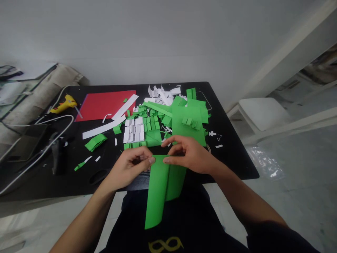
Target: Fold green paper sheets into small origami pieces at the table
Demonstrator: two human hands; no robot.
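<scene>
Your left hand (pixel 129 168) and right hand (pixel 193 154) pinch green paper (pixel 158 191) between their fingers (pixel 175 160), lower centre of the frame.

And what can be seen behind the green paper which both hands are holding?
Around the green paper, the dark clothing and the front of the black table show behind it. Whatever lies directly behind the paper is covered.

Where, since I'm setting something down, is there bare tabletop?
The black table is bare at its front right corner, beside the right forearm, and along the front edge left of the left forearm. Crowded: the middle, with paper scraps; left, with white cable and yellow glue gun.
</scene>
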